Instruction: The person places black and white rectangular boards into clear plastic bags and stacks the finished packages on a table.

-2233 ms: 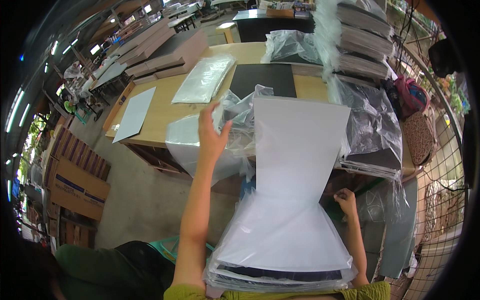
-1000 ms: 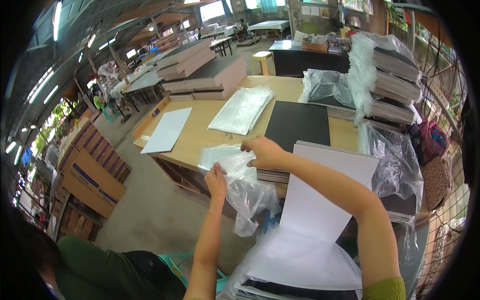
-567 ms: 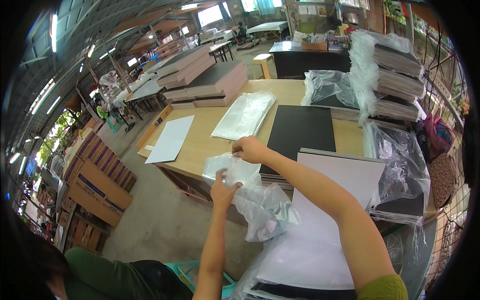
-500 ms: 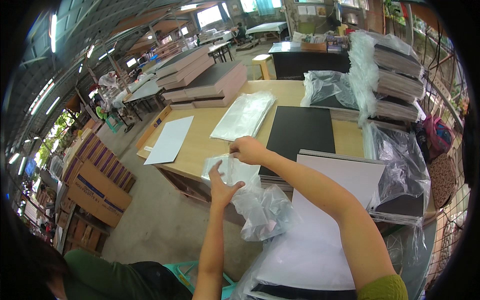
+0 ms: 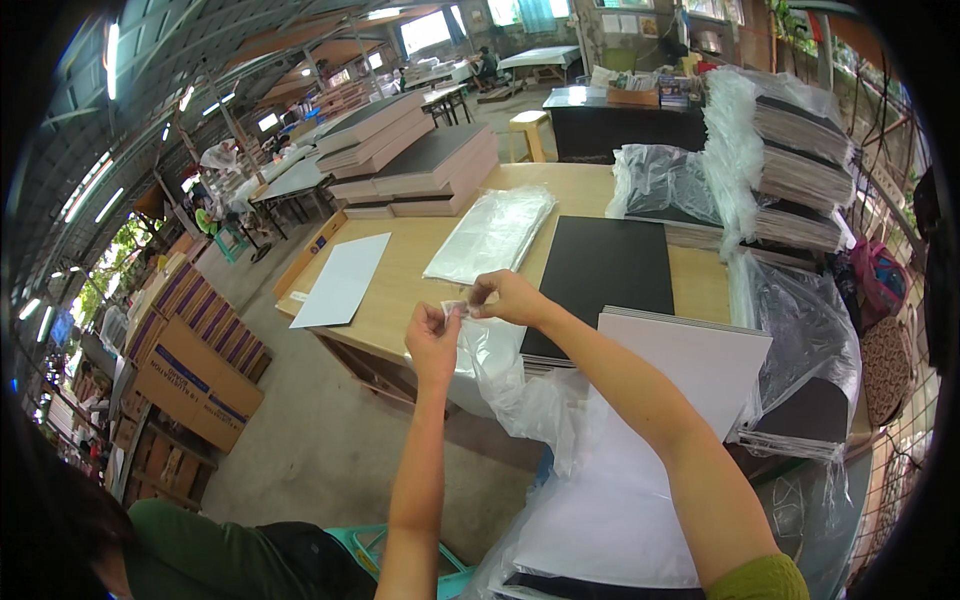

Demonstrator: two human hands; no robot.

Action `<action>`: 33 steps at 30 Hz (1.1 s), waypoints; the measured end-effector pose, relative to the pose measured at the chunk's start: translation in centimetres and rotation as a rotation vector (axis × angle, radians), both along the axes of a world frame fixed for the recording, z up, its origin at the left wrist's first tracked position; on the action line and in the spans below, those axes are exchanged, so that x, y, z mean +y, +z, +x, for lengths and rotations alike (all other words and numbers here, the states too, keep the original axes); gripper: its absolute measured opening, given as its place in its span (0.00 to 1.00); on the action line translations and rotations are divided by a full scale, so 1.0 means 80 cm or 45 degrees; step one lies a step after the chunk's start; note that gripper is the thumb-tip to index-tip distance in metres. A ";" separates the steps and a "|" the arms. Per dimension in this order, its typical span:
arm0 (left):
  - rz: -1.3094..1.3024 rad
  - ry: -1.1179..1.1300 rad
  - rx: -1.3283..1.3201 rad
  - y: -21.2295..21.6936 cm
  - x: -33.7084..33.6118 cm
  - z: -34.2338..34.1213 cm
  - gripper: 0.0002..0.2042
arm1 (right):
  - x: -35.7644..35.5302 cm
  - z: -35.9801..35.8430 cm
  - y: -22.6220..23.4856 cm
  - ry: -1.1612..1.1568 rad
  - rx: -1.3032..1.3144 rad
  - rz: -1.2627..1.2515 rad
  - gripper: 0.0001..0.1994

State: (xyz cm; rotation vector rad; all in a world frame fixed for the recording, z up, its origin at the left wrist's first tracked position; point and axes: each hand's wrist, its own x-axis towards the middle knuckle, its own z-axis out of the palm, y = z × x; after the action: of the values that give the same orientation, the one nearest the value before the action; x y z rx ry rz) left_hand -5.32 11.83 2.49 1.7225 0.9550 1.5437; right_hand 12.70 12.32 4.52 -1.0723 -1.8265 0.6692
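Observation:
A clear plastic bag (image 5: 500,385) hangs from my two hands over the front edge of the table. My left hand (image 5: 433,338) is closed, with thumb and fingertips pinching the bag's top edge. Beside it, my right hand (image 5: 508,300) pinches the same edge a short way to the right. Just beyond them lies a pile of flat clear plastic bags (image 5: 490,232). To the right of my hands is a stack of black boards (image 5: 607,262), and nearer me a stack of white boards (image 5: 680,365) overlaps its front.
A pale sheet (image 5: 342,280) lies on the wooden table (image 5: 405,255) at left. Thick board stacks (image 5: 425,170) stand behind it. Plastic-wrapped stacks (image 5: 800,170) line the right side. Cardboard boxes (image 5: 190,375) stand at left; a person in green (image 5: 215,550) is close by, lower left.
My left hand has risen and gone from spread fingers to a pinch on the bag's edge beside my right hand. The plastic bag now hangs longer and narrower beneath them.

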 end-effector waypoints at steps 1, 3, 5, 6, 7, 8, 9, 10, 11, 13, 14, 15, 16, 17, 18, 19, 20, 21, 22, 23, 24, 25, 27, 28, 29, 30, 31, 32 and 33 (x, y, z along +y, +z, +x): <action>-0.005 0.023 -0.001 -0.001 -0.001 -0.001 0.12 | -0.002 -0.005 0.002 -0.071 0.009 -0.012 0.10; -0.042 0.023 -0.065 0.001 -0.005 0.004 0.13 | -0.006 -0.008 0.003 -0.223 0.022 -0.040 0.08; -0.107 -0.026 -0.192 0.007 -0.012 0.014 0.13 | -0.010 -0.006 0.002 -0.293 0.073 0.069 0.07; -0.116 0.019 -0.113 0.008 -0.014 0.014 0.13 | -0.012 -0.007 0.002 -0.326 0.097 0.120 0.07; -0.125 0.062 -0.034 0.009 -0.016 0.013 0.14 | -0.015 -0.005 0.004 -0.348 0.102 0.147 0.06; -0.134 0.104 0.045 0.009 -0.017 0.014 0.14 | -0.017 -0.002 0.005 -0.370 0.105 0.173 0.05; -0.128 0.086 0.106 0.007 -0.016 0.012 0.14 | -0.018 0.000 0.006 -0.391 0.109 0.204 0.04; -0.122 0.068 0.166 0.004 -0.013 0.009 0.15 | -0.019 -0.001 0.007 -0.409 0.066 0.234 0.05; -0.116 0.050 0.227 0.001 -0.012 0.008 0.16 | -0.020 -0.003 0.007 -0.426 0.022 0.263 0.05; 0.272 0.083 0.385 -0.033 0.020 -0.020 0.15 | -0.020 -0.029 0.016 -0.406 0.016 0.334 0.05; 0.111 -0.147 0.176 -0.039 0.023 -0.011 0.15 | -0.018 -0.023 0.011 -0.429 0.027 0.358 0.05; -0.059 -0.334 -0.038 -0.043 0.024 -0.008 0.15 | -0.016 -0.021 0.012 -0.440 0.047 0.390 0.06; -0.596 -0.743 -0.520 -0.036 0.005 0.010 0.16 | -0.015 -0.009 0.009 -0.402 0.059 0.279 0.06; -1.147 -1.133 -1.000 -0.031 -0.008 0.023 0.17 | -0.015 0.004 0.007 -0.363 0.073 0.170 0.06; -1.145 -1.248 -0.452 -0.031 -0.014 0.006 0.16 | -0.020 0.003 0.004 -0.296 0.092 0.052 0.06; -1.095 -1.346 0.094 -0.029 -0.011 -0.011 0.15 | -0.020 0.008 -0.001 -0.025 -0.046 -0.040 0.07; -1.008 -1.402 0.643 -0.027 -0.009 -0.027 0.15 | -0.022 0.012 -0.008 0.244 -0.185 -0.136 0.07; -0.872 -1.479 0.674 -0.013 -0.019 -0.045 0.16 | -0.040 0.005 -0.006 0.545 -0.165 -0.397 0.10; -0.737 -1.553 0.715 0.004 -0.035 -0.064 0.16 | -0.059 -0.001 -0.003 0.839 -0.207 -0.499 0.14; -0.676 -1.543 0.738 -0.004 -0.041 -0.111 0.19 | -0.103 -0.024 0.024 1.106 -0.029 -0.855 0.15; -0.592 -1.569 0.764 -0.022 -0.052 -0.138 0.21 | -0.146 -0.028 0.043 1.359 0.206 -1.183 0.16; -0.606 -1.561 0.158 -0.053 -0.078 -0.144 0.24 | -0.171 -0.002 0.029 1.440 -0.016 -0.987 0.15; -0.651 -1.434 -0.618 -0.049 -0.124 -0.128 0.27 | -0.218 0.029 0.025 1.725 -0.095 -0.577 0.12; -0.679 -1.336 -0.785 -0.001 -0.168 -0.109 0.27 | -0.233 0.032 0.032 1.954 0.056 -0.381 0.12; -0.647 -1.338 -0.460 0.013 -0.172 -0.108 0.29 | -0.248 0.040 0.058 1.950 0.245 -0.287 0.11; -0.576 -1.379 -0.139 0.026 -0.172 -0.097 0.30 | -0.268 0.055 0.089 1.901 0.416 -0.190 0.11; -0.585 -1.530 0.049 0.016 -0.175 -0.095 0.31 | -0.282 0.079 0.096 1.731 0.591 -0.358 0.11; -0.585 -1.694 0.241 0.002 -0.180 -0.085 0.32 | -0.293 0.099 0.090 1.644 0.574 -0.462 0.10; -0.571 -1.869 0.439 -0.016 -0.183 -0.072 0.34 | -0.307 0.120 0.086 1.543 0.558 -0.569 0.10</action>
State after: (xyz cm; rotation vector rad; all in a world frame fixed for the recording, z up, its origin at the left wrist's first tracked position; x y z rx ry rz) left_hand -11.10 -2.81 1.25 1.6326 -0.0200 0.0705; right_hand 22.32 -12.27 11.37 0.1078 -1.8167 1.8975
